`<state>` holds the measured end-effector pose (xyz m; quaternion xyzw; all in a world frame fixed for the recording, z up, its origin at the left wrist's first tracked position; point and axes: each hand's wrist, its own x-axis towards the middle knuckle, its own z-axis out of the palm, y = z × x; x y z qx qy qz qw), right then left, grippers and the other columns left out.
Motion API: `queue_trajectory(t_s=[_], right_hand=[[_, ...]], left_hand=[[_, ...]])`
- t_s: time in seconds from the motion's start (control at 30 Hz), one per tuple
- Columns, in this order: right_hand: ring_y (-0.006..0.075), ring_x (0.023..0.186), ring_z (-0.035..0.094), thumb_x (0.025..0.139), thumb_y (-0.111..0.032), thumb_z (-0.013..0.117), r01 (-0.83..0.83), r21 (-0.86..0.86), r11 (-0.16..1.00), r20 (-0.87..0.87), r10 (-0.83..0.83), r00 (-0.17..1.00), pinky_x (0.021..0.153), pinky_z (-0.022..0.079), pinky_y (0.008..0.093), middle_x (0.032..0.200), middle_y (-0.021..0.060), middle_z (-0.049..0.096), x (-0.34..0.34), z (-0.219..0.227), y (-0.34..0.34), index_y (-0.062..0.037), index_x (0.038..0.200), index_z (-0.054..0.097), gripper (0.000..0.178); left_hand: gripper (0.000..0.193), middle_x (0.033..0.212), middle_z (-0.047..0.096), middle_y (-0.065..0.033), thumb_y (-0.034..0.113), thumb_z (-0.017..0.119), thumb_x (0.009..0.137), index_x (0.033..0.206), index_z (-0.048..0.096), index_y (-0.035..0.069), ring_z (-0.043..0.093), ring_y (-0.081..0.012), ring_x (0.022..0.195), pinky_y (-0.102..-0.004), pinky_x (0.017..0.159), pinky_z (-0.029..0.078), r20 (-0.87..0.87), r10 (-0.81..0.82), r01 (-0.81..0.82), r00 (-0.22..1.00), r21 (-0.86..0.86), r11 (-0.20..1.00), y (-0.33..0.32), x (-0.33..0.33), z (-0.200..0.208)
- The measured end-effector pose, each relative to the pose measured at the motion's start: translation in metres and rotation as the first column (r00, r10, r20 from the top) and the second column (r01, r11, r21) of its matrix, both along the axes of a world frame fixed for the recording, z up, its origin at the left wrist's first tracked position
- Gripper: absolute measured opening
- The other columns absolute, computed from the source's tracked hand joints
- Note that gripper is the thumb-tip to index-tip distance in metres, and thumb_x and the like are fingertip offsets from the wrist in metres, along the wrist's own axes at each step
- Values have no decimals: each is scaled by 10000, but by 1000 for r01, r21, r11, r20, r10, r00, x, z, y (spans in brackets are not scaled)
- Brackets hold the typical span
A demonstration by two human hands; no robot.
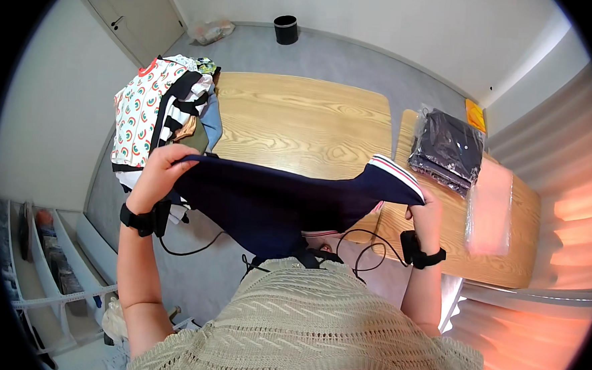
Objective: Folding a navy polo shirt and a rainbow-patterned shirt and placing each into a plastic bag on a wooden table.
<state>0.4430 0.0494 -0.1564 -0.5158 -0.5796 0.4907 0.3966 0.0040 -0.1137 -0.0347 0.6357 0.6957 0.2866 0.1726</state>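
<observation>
A dark navy garment [262, 193] is stretched sideways in the air in front of my body, over the near edge of the wooden table. My left hand [165, 170] pinches its upper left corner, thumb on top. At the other end, my right hand [427, 215] grips it beside a white band with red and navy stripes [393, 173]. A second striped edge shows lower down, close to my waist. The cloth sags between both hands, and its folds hide whether it is trousers or a top.
A pile of clothes [139, 120] covers the table's [299, 118] left side. On the right table [515, 216] lie dark clothes in clear bags [448, 149] and a stack of clear plastic sleeves [490, 212]. Cables [373, 239] hang from my wrist straps; a rack [58, 259] stands at left.
</observation>
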Motion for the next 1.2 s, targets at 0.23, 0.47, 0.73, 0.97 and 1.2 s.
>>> queue_trajectory(t_s=[0.23,0.47,0.73,0.97,1.2], right_hand=[[97,611,611,751,36,498,18,-43,999,-85,-21,996,529,419,200,760,59,653,-65,14,51,8,976,646,270],[282,1320,305,807,-97,642,-168,323,931,246,89,965,1061,264,317,1411,207,322,-148,-9,136,-80,1436,154,796],[256,993,594,801,-150,658,-311,-139,940,346,340,874,865,449,306,1025,180,627,-120,-125,97,13,1156,534,410],[131,669,568,775,-153,704,117,-345,931,546,98,832,634,484,267,744,50,579,-67,-275,41,-3,800,504,251],[111,591,539,757,-164,718,-59,-680,731,207,268,941,546,432,239,679,26,571,-96,-243,26,-25,756,561,210]], left_hand=[[181,844,637,-163,115,589,826,923,614,-36,601,-280,780,-322,699,459,-71,10,-13,997,-33,999,91,-83,-62],[429,1114,557,-181,124,637,793,1201,513,75,504,-369,1050,-397,890,422,-239,109,-34,965,297,954,238,-136,-132],[226,938,597,-113,85,648,739,955,587,60,545,-318,942,-397,821,440,-449,-185,149,874,-114,982,185,-132,-179],[398,976,599,-192,212,666,776,1079,534,-10,569,-362,923,-426,808,459,-336,105,-240,936,-391,889,67,-124,-301],[427,968,587,-247,286,707,741,985,553,-28,558,-407,921,-449,780,463,-223,581,-620,783,-354,701,21,-95,-360]])
